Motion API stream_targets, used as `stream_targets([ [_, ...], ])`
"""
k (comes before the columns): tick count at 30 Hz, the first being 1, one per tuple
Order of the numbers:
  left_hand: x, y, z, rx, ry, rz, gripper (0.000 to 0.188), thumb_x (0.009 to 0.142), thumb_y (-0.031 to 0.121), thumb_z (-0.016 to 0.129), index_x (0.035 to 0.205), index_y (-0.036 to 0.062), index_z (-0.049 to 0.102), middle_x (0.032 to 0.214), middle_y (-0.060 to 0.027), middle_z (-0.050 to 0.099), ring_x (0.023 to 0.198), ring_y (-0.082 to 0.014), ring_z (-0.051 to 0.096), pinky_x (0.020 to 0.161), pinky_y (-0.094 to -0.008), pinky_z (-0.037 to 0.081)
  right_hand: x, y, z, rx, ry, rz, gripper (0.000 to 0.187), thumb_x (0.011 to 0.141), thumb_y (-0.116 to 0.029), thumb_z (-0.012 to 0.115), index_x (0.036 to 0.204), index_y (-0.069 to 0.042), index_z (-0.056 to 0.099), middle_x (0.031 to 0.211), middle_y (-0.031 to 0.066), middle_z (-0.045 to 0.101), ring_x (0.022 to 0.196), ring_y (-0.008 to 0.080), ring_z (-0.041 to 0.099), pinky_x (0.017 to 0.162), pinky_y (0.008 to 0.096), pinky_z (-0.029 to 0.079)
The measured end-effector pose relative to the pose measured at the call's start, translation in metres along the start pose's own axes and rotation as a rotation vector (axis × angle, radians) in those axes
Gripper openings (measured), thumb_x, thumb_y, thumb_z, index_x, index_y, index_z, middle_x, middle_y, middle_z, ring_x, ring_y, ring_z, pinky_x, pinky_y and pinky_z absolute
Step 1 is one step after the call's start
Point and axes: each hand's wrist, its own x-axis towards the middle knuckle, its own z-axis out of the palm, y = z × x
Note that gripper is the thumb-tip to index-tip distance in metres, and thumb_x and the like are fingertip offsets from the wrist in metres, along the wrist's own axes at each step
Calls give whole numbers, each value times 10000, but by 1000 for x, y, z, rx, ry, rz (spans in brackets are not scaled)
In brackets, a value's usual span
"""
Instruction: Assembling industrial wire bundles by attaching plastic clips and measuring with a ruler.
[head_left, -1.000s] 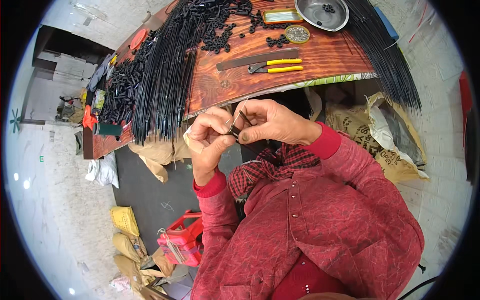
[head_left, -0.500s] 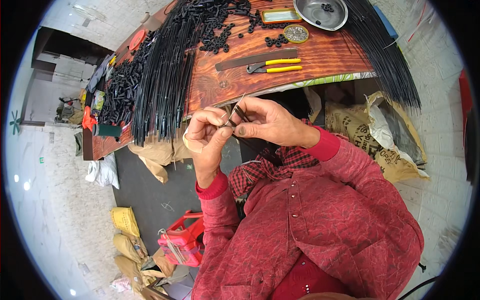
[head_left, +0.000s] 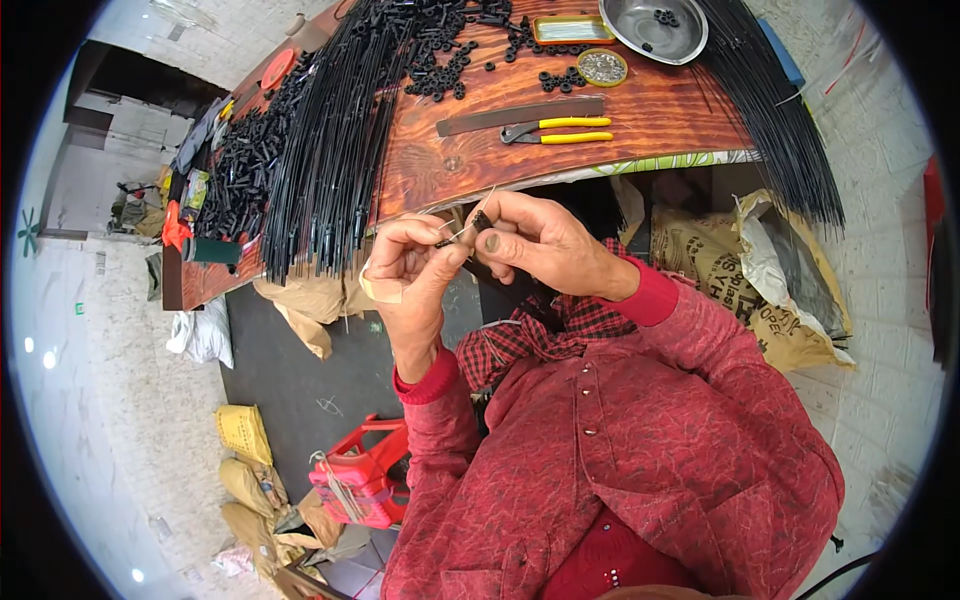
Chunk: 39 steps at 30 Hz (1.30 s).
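Both my hands are raised together just off the table's near edge. My left hand pinches a small dark piece between thumb and fingertips; a pale bandage wraps one finger. In my right hand, thumb and forefinger close on a small black part. A thin pale wire runs between the two hands and pokes up past the right forefinger. The exact kind of the small pieces is too small to make out.
On the wooden table lie yellow-handled pliers, a flat metal strip, a round tin of small metal bits, a steel bowl and bundles of black rods. A red stool stands at the lower left.
My hands have drawn slightly apart, showing the wire between them. The right thumb has shifted upward on the black part. The view has shifted a little.
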Motion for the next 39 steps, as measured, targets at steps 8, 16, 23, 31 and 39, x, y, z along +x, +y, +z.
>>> stream_targets([
  [8, 0, 2, 3, -19, 17, -31, 340, 757, -104, 785, 987, 35, 577, 997, -55, 602, 847, -77, 586, 702, -193, 488, -1, -4, 6, -138, 52, -36, 232, 900, -81, 739, 1048, -20, 571, 859, -30, 574, 743, 23, 538, 643, 197, 448],
  [16, 2, 10, 14, 1, 66, -67, 387, 744, -102, 797, 993, 38, 535, 902, -34, 599, 743, -54, 562, 616, -176, 468, 0, -6, 8, -248, 149, -57, 157, 885, -75, 752, 953, -8, 629, 848, -25, 576, 687, 28, 542, 591, 196, 423],
  [23, 3, 6, 7, -66, -13, -57, 368, 769, -85, 780, 1042, 23, 559, 910, -52, 620, 733, -69, 584, 610, -191, 494, 0, -7, -3, -352, 75, -24, 137, 903, -111, 742, 911, -4, 656, 857, -23, 590, 780, 26, 543, 680, 216, 456],
  [31, 0, 5, 11, 53, 50, 16, 175, 849, -23, 743, 991, -14, 641, 900, -47, 614, 690, -81, 603, 591, -201, 514, 0, -3, 3, -89, 94, 30, 176, 914, -111, 721, 1018, 18, 660, 895, -17, 648, 829, 41, 546, 736, 222, 477],
  [39, -7, 12, 20, 113, 174, 75, 139, 854, -46, 735, 936, -8, 629, 890, -37, 594, 674, -64, 583, 570, -181, 497, -3, 3, 9, -185, 167, 40, 204, 942, -174, 709, 1021, -10, 617, 871, -32, 605, 806, 34, 544, 708, 210, 467],
])
